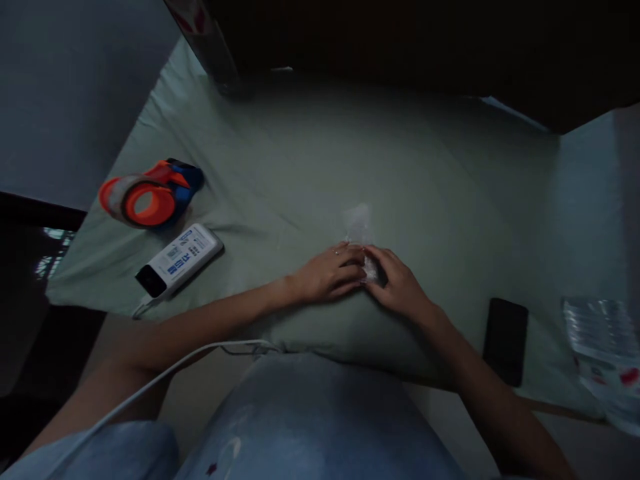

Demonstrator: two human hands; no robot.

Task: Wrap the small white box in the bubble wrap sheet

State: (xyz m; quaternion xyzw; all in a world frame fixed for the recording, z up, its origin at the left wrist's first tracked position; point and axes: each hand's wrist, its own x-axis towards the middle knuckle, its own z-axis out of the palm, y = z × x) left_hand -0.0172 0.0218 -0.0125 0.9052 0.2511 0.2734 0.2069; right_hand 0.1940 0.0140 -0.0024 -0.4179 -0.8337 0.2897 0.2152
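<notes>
A small, see-through plastic packet [359, 223] lies on the pale green cloth [300, 167], near its front edge. Its upper end spreads flat away from me, while the lower part looks whitish and crinkled between my hands. My left hand [333, 273], with a ring on one finger, has its bent fingers laid over the packet's left side. From the other side my right hand [400, 283] grips the packet between thumb and fingers. The hands almost touch at the fingertips. What is inside the packet is too dim to make out.
On the left are an orange and blue tape dispenser [150, 200] and a white power bank [187, 257] with a cable [200, 348] plugged in. A black phone [506, 341] and a clear plastic bottle [603, 353] lie at right. A dark panel [400, 53] borders the far side.
</notes>
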